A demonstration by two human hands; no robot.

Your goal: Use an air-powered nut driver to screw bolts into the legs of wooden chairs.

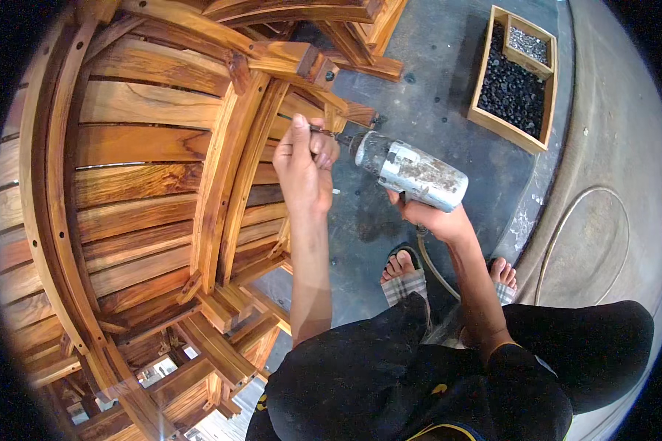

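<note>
My right hand (432, 214) grips a worn, silver-grey air screwdriver (425, 175) by its handle, with the bit pointing left. Around the front of that bit my left hand (307, 165) is closed, thumb raised and fingers curled. Something small and dark shows between these fingers, but its kind is hidden. Just left of the left hand stands a slatted wooden piece of furniture (232, 162), with curved rails and holes along its frame. A squared wooden end (320, 70) with a dark round fitting sits beyond the hand.
A divided wooden box (477, 110) holds many black round pieces (511, 92) and small silvery screws (528, 45). A thin air hose (440, 273) runs down from the tool. Another hose loop (544, 253) lies at the right. My slippered feet (401, 268) rest on the dark floor mat (368, 253).
</note>
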